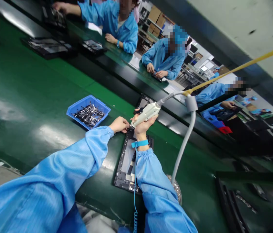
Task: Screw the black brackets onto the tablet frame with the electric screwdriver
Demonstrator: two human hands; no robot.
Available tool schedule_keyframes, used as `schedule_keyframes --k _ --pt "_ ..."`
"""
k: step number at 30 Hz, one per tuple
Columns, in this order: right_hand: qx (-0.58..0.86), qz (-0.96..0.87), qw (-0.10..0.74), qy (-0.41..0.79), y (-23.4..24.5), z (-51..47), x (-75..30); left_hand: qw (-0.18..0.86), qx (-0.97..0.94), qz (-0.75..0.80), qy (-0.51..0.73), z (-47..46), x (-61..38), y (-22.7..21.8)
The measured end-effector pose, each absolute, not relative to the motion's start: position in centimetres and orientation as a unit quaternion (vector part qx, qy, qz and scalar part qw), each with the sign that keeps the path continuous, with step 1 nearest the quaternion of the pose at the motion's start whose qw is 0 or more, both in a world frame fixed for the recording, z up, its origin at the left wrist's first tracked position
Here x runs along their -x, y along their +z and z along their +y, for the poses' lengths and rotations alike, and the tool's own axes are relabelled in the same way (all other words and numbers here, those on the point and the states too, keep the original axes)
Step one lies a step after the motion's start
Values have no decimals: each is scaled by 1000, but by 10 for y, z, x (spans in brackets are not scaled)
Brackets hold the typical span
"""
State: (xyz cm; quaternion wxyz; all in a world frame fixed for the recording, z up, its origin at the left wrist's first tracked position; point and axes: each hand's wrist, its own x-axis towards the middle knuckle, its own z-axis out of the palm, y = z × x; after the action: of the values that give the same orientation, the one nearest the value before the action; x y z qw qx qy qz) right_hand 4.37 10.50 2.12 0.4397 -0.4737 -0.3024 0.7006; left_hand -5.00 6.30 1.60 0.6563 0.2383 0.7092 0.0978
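Note:
My right hand (143,127) grips a white electric screwdriver (146,114), its tip pointing down-left at the top corner of a black flat device frame (126,163) lying on the green belt. My left hand (120,124) is closed, fingertips pinched at that same corner beside the screwdriver tip; whether it holds a small part I cannot tell. A blue wrist strap (140,143) with a coiled cord sits on my right wrist. A grey hose (184,142) runs from the screwdriver down past my right sleeve.
A blue tray (78,108) of small dark metal parts stands left of my hands. Three people in blue coats work across the belt (25,90). More black frames (47,45) lie at the far left and right. A yellow cable (238,68) stretches overhead.

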Motion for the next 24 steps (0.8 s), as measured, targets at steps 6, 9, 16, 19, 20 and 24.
schedule_keyframes --k 6,9,16,19,20,24 --pt "463 -246 584 620 84 125 -104 551 -381 742 -34 17 36 71" --pt "443 -233 646 577 121 125 -140 500 -462 727 -89 -24 7 105" --pt "385 -217 739 509 176 121 -181 650 -227 713 133 -53 -38 110" --pt "391 -212 765 466 194 115 -194 664 -211 697 169 5 -37 86" --pt "395 -211 772 452 199 112 -197 663 -234 693 160 31 -38 75" --pt "386 -239 761 463 210 97 -206 635 -329 689 115 133 -61 25"
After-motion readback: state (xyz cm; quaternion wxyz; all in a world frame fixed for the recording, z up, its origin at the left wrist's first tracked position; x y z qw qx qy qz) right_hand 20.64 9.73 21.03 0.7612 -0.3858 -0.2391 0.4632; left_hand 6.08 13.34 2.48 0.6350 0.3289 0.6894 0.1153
